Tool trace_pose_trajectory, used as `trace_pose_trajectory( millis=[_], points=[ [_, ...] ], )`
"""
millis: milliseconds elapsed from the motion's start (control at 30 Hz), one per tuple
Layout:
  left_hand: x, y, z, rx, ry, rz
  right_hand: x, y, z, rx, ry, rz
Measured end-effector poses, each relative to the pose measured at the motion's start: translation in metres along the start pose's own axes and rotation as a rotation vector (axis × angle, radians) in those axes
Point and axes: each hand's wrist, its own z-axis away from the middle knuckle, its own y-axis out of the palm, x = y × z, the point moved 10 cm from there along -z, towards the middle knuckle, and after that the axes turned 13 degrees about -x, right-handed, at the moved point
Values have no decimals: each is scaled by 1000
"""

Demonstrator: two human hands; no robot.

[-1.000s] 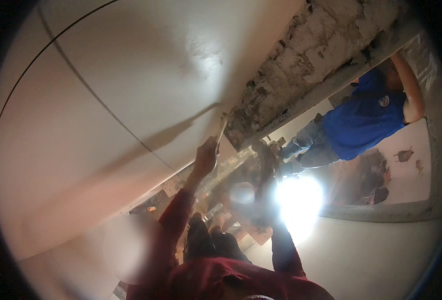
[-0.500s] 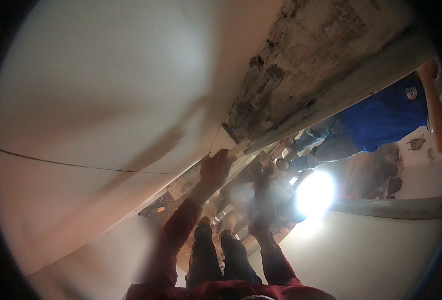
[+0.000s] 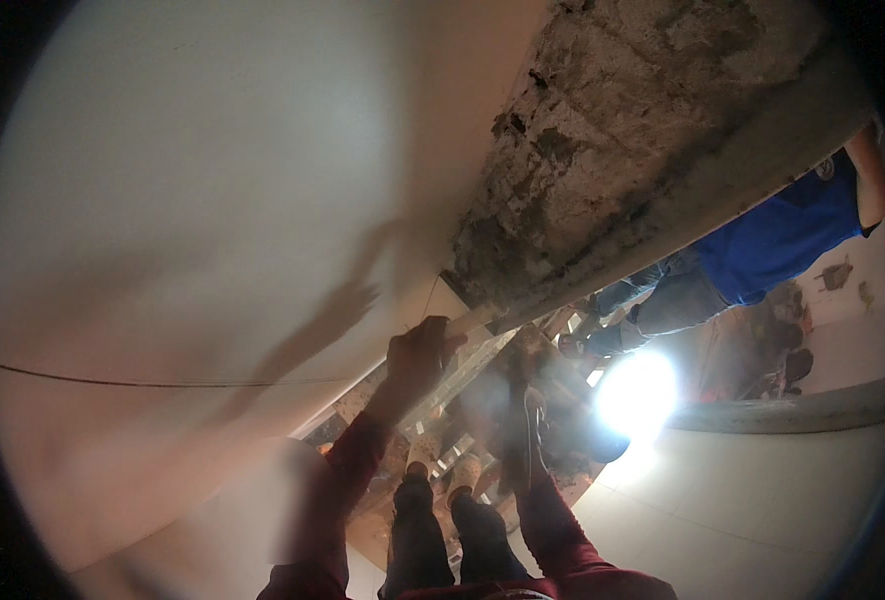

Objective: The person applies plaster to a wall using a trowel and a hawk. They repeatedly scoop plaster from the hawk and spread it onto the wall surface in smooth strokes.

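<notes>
My left hand point(image 3: 418, 355) is closed round a pale flat strip point(image 3: 471, 323) at the lower tip of a rough grey mortar patch point(image 3: 623, 130), beside a smooth cream tiled wall point(image 3: 193, 200). My right hand point(image 3: 530, 445) is lower and further right, half lost in haze beside the bright lamp point(image 3: 636, 392); whether it grips anything is unclear. Below both hands, my two feet point(image 3: 423, 455) rest among boards or planks on a cluttered platform point(image 3: 358, 400).
A co-worker in a blue shirt point(image 3: 773, 240) and jeans is at the right, beyond a long concrete edge point(image 3: 683, 235), with one bare arm raised. A grey ledge point(image 3: 783, 418) runs beside the lamp. Large pale tiles point(image 3: 743, 500) lie at lower right.
The view has shifted, so the mortar patch fills more of the upper right. My left hand and its strip are lower in view; the co-worker appears further right, partly behind the edge.
</notes>
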Motion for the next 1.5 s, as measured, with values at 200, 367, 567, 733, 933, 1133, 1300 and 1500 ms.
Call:
trace_pose_trajectory(
  millis=[200,367,567,733,933,1133,1300,1500],
  points=[
    [-23,-15,-7,46,-41,-73,-1,8,-1,165,186,99],
    [-34,-27,-8,45,-51,-97,-45,16,42,122,311,-22],
    [-31,-30,-7,60,-95,-172,-62,7,58,158,449,-57],
    [-27,-28,5,55,-99,-112,-25,-23,56,172,395,-15],
    [-34,-21,23,147,-120,17,7,-46,68,205,349,27],
    [-52,-25,8,42,29,-24,23,-50,72,209,323,38],
    [-41,-22,8,56,18,-109,2,-35,64,171,337,29],
    [-36,-14,0,90,2,-85,-59,3,70,163,499,-20]
  ],
)
